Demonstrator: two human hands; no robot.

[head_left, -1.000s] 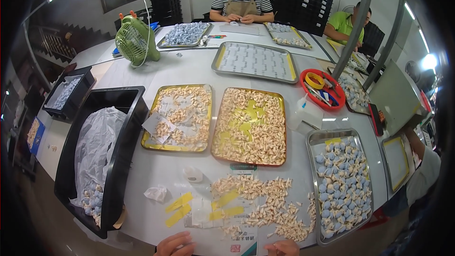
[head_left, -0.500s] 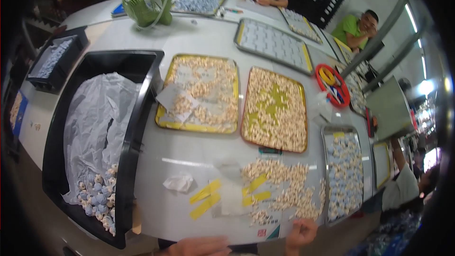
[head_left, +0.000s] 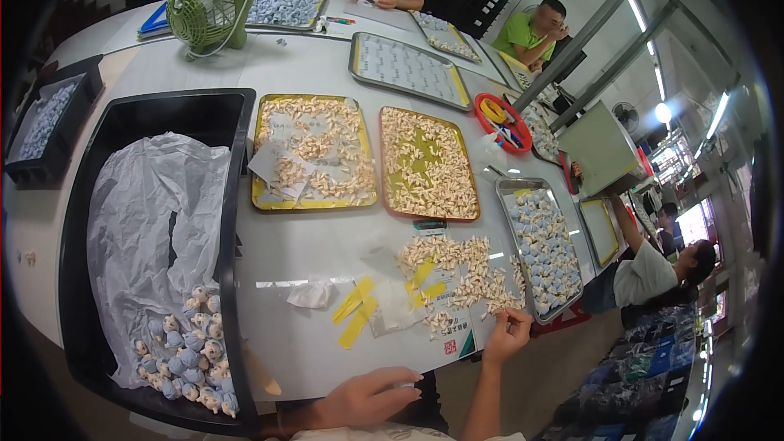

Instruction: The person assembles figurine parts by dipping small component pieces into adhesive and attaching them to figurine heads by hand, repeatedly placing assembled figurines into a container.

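Note:
My left hand (head_left: 371, 396) is at the table's near edge, its fingers curled; a pale blue sliver shows between thumb and fingers, too small to name. My right hand (head_left: 508, 336) has its fingertips pinched together at the near right edge of a loose pile of small beige pieces (head_left: 469, 265). Whatever is in that pinch is hidden. Just right of it lies a metal tray (head_left: 572, 304) of small blue-and-cream figures (head_left: 543, 237). Yellow tape strips (head_left: 357, 325) and a thin whitish sheet (head_left: 392, 310) lie left of the pile.
A deep black bin (head_left: 237, 196) on the left holds crumpled white paper (head_left: 155, 196) and more figures (head_left: 192, 359). Beyond the pile are two trays of beige pieces (head_left: 318, 206) (head_left: 433, 163). A red basket (head_left: 523, 143), green fan (head_left: 204, 4) and people stand farther off.
The view has shifted, so things appear farther left and more of both my hands shows. My right hand has come up to the pile's near edge.

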